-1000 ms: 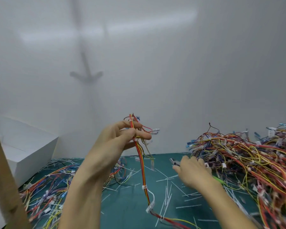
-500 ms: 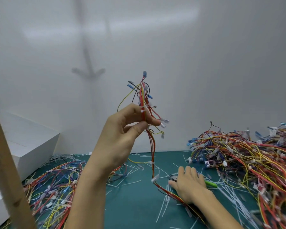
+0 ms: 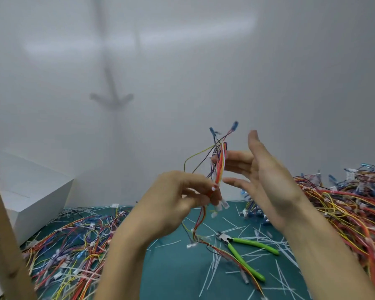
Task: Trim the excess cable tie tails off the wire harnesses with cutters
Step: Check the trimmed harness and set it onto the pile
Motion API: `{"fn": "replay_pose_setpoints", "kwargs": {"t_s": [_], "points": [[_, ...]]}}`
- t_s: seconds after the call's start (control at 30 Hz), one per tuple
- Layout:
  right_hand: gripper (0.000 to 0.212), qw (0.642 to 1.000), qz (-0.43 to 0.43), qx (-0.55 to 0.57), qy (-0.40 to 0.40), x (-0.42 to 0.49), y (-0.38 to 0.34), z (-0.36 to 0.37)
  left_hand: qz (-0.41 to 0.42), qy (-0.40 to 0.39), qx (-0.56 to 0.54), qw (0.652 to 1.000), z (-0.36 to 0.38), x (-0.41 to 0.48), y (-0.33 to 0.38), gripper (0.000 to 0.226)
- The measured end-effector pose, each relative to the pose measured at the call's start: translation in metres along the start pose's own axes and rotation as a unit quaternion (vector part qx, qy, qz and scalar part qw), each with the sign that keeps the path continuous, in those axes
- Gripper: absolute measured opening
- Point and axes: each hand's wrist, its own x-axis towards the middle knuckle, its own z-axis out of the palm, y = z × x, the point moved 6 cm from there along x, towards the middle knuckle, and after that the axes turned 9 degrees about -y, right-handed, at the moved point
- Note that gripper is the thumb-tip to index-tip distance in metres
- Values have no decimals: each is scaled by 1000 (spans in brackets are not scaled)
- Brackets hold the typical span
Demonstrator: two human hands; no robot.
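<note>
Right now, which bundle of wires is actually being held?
The wire harness pinched by the left hand, upright in the air; the left pile and right pile lie on the green mat.

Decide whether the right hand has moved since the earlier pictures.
Yes. The right hand has risen off the green mat, leaving the cutters lying there, up to the harness the left hand pinches.

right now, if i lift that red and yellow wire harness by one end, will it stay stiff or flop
Probably floppy: below the left hand that pinches it, the red, orange and yellow wire harness droops in a loose curve to the green mat. The bundled stretch above looks stiffer, standing upright. Likely light, since a fingertip pinch holds it up.
</note>
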Motion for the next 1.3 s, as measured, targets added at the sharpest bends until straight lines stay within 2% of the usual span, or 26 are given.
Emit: {"fn": "replay_pose_setpoints", "kwargs": {"t_s": [0.13,0.27,0.4,0.53,0.63,0.73,0.8,0.87,0.93,1.07,1.17,1.3], "points": [[32,998,-10,56,29,-6,-6,5,-61,-66,23,996,18,2,0,22],[40,998,-16,58,12,-7,-8,4,-71,-74,36,994,23,5,0,22],[33,997,-62,50,17,-10,-17,0,-82,-50,43,994,20,5,-2,17],[37,993,-108,47,32,-14,-26,-7,-64,-37,-64,995,5,-3,-3,15],[34,991,-126,46,28,-14,-30,-8,-46,95,-126,986,-16,-10,-3,11],[31,990,-130,51,10,-16,-33,-5,-44,258,-171,950,-33,-16,-4,18],[29,990,-129,49,-14,-17,-35,0,-43,303,-152,940,-36,-19,-1,28],[29,990,-129,41,-38,-19,-37,5,-34,301,-146,942,-37,-19,2,34],[30,989,-131,36,-54,-20,-38,10,-10,260,-170,950,-33,-15,5,35],[33,989,-122,21,-78,-20,-36,20,70,188,-217,955,-21,-8,21,25],[33,992,-104,11,-75,-19,-32,23,102,200,-228,947,-19,-6,28,25],[23,995,-95,-19,-23,-18,-31,19,104,249,-207,940,-24,-9,27,28]]}}
